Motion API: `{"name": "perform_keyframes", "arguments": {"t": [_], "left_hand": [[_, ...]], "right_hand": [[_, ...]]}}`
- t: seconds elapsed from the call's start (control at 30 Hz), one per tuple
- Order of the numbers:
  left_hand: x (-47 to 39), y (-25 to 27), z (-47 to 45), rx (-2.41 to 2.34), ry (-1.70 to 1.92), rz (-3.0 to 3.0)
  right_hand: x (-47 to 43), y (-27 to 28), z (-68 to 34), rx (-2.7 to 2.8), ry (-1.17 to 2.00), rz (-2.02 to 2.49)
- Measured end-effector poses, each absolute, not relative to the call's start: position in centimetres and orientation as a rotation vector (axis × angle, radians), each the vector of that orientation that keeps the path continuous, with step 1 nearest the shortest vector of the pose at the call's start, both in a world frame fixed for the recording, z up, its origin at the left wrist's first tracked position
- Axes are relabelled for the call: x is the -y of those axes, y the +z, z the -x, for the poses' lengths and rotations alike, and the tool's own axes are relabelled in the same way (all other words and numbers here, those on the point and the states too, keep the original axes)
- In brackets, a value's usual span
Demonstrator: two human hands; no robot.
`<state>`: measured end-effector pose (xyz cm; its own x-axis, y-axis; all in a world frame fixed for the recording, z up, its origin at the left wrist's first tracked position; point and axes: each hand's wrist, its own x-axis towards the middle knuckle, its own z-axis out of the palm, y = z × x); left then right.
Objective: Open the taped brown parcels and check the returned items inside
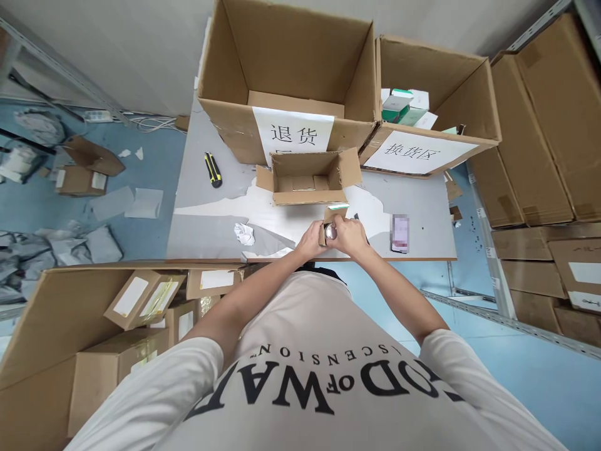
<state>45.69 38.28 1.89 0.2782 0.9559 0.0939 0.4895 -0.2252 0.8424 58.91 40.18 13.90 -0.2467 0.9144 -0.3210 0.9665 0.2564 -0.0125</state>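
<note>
One shiny item (330, 232) in small box (322, 235)

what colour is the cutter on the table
Yellow and black; the cutter shows in the head view, the only one.

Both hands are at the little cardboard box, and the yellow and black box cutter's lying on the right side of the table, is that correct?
Wrong side: the head view shows the box cutter on the left side of the table. The left hand and right hand are at the little cardboard box.
</note>
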Motion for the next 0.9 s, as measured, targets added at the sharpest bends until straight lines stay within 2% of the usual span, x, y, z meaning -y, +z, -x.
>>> {"name": "perform_keyframes", "arguments": {"t": [0.43,0.9], "left_hand": [[-42.9,1.7,-45.9,-1.313,0.857,-1.892],[-41.0,3.4,-45.9,-1.463,0.896,-1.754]], "right_hand": [[-42.0,18.7,-62.2,-2.582,-0.238,-1.913],[-43.1,28.8,-63.7,-3.063,-0.29,-1.959]]}}
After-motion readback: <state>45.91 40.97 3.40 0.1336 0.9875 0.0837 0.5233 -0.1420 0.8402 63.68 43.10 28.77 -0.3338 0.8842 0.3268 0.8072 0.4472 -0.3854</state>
